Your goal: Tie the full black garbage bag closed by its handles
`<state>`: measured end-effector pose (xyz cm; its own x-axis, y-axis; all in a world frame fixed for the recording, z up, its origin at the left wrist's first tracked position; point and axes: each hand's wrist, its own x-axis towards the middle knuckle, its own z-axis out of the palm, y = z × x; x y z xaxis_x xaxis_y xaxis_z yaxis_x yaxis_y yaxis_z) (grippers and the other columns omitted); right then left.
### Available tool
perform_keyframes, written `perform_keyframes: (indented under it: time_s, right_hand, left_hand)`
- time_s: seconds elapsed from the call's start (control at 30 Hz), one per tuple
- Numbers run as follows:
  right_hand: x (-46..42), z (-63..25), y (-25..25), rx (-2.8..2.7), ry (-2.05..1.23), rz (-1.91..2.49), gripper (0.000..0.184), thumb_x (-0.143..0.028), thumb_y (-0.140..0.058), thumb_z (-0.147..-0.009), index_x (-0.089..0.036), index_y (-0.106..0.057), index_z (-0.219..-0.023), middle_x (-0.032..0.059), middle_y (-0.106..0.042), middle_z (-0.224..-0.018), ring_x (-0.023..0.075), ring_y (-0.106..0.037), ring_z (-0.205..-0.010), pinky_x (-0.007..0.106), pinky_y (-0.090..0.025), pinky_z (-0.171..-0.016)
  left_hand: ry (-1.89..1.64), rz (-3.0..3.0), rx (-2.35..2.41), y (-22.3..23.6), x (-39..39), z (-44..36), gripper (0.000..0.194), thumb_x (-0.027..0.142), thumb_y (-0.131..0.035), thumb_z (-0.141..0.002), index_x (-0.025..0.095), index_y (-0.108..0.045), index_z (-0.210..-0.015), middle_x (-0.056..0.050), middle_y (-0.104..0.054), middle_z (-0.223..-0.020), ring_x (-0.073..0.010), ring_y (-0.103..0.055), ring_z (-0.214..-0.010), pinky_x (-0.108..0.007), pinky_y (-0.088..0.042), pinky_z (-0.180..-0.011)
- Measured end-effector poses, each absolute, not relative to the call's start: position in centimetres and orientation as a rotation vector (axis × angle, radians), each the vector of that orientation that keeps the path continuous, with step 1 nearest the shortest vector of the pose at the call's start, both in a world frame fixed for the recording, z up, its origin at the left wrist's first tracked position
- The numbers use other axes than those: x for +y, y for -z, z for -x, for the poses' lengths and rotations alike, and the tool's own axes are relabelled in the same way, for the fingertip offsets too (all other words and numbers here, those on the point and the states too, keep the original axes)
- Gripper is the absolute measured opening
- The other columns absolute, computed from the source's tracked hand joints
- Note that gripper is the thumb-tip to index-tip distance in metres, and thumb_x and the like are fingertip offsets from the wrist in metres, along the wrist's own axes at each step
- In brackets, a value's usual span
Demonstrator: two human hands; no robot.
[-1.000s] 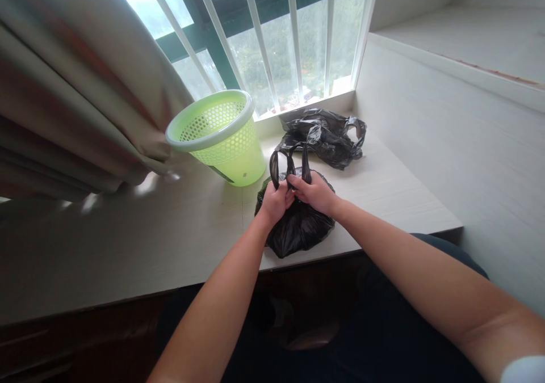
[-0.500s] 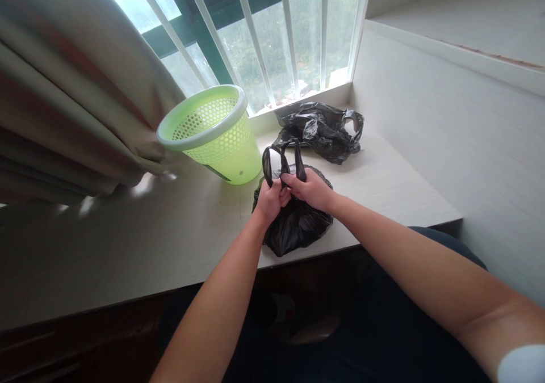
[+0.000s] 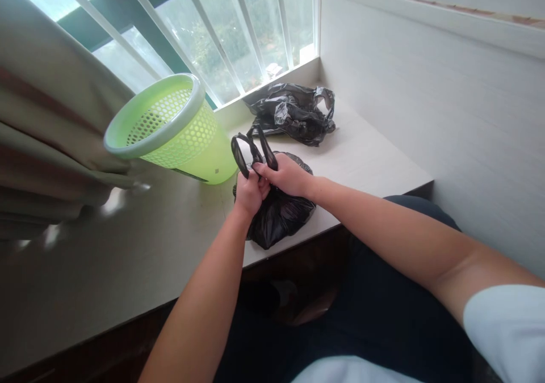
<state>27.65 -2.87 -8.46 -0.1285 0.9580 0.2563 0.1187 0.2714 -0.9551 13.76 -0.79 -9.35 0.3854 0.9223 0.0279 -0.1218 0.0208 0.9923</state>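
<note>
A filled black plastic bag (image 3: 279,218) rests near the front edge of the pale ledge, its looped handles standing up above my fingers. My left hand (image 3: 250,194) is closed round the gathered neck from the left. From the right, my right hand (image 3: 287,174) grips the same neck, its thumb laid across the base of the loops. The two hands touch each other at the fingers. What the bag contains is hidden, and the exact twist of the handles under my fingers cannot be made out.
Just left of the bag stands a light green wastebasket (image 3: 187,139) with a perforated upper wall. Behind lies a crumpled black plastic bag (image 3: 293,113) by the barred window (image 3: 238,37). A curtain (image 3: 55,127) hangs at the left; a pale wall (image 3: 409,82) bounds the right.
My view has turned, so the wastebasket, bags and window appear shifted to the left. Both hands keep their hold on the bag's neck with hardly any other movement.
</note>
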Motion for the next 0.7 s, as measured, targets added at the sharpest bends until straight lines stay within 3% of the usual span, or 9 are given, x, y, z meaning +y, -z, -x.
perform_keyframes:
  time_s: [0.23, 0.53, 0.7]
  right_hand:
    - [-3.0, -27.8, 7.0, -1.472, -1.022, 1.168, 0.037, -0.033, -0.059, -0.102, -0.019, -0.055, -0.068, 0.0000, -0.063, -0.066, 0.0137, -0.055, -0.066, 0.026, -0.041, -0.064]
    - [-2.5, -28.1, 7.1, -1.398, -1.132, 1.137, 0.037, -0.035, -0.065, -0.100, -0.018, -0.058, -0.068, 0.0004, -0.066, -0.065, 0.0133, -0.058, -0.066, 0.023, -0.044, -0.061]
    - [-2.6, -27.9, 7.7, -1.324, -1.303, 0.982, 0.041, -0.035, -0.067, -0.100, -0.019, -0.055, -0.064, -0.0025, -0.058, -0.056, 0.0099, -0.050, -0.054, 0.021, -0.041, -0.052]
  left_hand:
    - [-0.963, -1.289, 0.811, 9.4, -0.2, -14.3, 0.071, 0.073, -0.075, -0.085, 0.024, -0.035, -0.053, 0.007, -0.028, -0.042, -0.0055, -0.025, -0.030, -0.023, -0.016, -0.029]
    - [-1.042, -1.213, 0.897, 9.5, -0.4, -14.7, 0.067, 0.064, -0.073, -0.092, 0.021, -0.040, -0.052, 0.006, -0.031, -0.042, -0.0050, -0.025, -0.031, -0.022, -0.014, -0.030]
    - [-1.155, -1.323, 0.811, 9.8, -1.8, -14.3, 0.069, 0.068, -0.079, -0.082, 0.021, -0.038, -0.053, 0.007, -0.030, -0.044, -0.0047, -0.025, -0.034, -0.020, -0.018, -0.034]
